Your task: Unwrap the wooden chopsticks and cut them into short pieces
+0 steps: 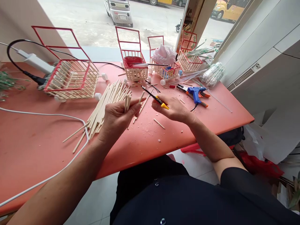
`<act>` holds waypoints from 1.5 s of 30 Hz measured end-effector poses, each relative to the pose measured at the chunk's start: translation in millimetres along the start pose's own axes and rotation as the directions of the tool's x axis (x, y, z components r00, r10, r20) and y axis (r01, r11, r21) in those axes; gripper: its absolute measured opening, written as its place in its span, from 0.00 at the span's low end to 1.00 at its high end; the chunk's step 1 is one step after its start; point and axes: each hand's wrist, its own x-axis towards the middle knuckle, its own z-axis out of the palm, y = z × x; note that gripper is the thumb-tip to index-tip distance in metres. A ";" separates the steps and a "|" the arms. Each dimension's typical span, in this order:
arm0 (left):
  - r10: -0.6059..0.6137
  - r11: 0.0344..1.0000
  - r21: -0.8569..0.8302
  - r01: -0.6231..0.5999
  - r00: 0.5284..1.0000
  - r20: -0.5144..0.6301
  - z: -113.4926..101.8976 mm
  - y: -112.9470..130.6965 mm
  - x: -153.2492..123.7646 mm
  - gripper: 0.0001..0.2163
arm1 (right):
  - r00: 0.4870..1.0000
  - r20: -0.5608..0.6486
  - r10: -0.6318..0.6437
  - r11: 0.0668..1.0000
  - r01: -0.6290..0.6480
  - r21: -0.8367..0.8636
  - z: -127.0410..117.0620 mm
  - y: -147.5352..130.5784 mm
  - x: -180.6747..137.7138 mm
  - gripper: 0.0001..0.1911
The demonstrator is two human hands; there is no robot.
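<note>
My left hand [119,115] is closed around a few short wooden sticks [127,102], which stand up between its fingers. One more short stick [141,97] sticks out by the thumb and index fingertip. In my right hand [173,107] is a slim black-and-yellow utility knife [154,96], its dark tip pointing left above that stick. A small gap separates the two hands over the table. Beneath and behind my left hand lies a large pile of wooden sticks [110,97]. A loose stick piece [159,123] rests below the hands among small shavings.
Red-and-cream stick carts [67,78] stand along the back of the pink table [47,153]; one holds a red bowl [134,62]. A blue glue gun [195,93] lies at right, beside wrapped clear sticks [213,75]. A white cable [86,131] crosses the left side.
</note>
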 end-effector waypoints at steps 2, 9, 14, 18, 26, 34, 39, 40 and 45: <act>-0.021 0.999 -0.038 0.022 1.000 0.016 -0.3 0.3 0.0 0.16 | 0.999 0.035 0.000 0.999 -0.001 0.033 0.6 0.7 -0.1 0.29; -0.079 0.972 -0.213 0.100 0.991 0.108 0.2 -8.6 1.8 0.15 | 0.998 0.067 -0.012 0.997 0.007 0.081 0.0 -1.4 -0.3 0.29; -0.079 0.950 -0.288 0.118 0.987 0.143 -0.7 -17.8 3.8 0.16 | 0.998 0.068 0.006 0.999 -0.009 0.044 -1.9 -0.1 -1.0 0.29; -0.071 0.951 -0.288 0.117 0.983 0.168 -1.9 -20.3 3.8 0.15 | 0.997 0.072 0.014 1.000 -0.016 0.025 -2.2 0.1 -1.5 0.29; -0.087 0.943 -0.300 0.144 0.977 0.194 -1.3 -16.2 3.6 0.15 | 0.997 0.068 0.028 1.000 -0.028 -0.010 -3.4 -0.4 -3.0 0.30; -0.128 0.943 -0.283 0.176 0.975 0.180 -1.2 -15.2 3.7 0.16 | 0.994 0.106 0.024 1.000 -0.025 0.006 -6.1 0.7 -2.0 0.28; -0.135 0.936 -0.301 0.183 0.975 0.174 -0.4 -13.6 4.1 0.15 | 0.992 0.121 0.030 1.000 -0.030 -0.003 -7.7 -0.9 -2.0 0.27; -0.134 0.934 -0.305 0.183 0.975 0.176 -0.5 -13.5 4.2 0.15 | 0.992 0.124 0.036 0.999 -0.036 -0.003 -7.7 -0.6 -1.8 0.27; -0.134 0.935 -0.302 0.187 0.973 0.188 -1.2 -13.6 4.5 0.16 | 0.991 0.123 0.057 0.998 -0.057 -0.001 -6.8 2.1 -1.7 0.30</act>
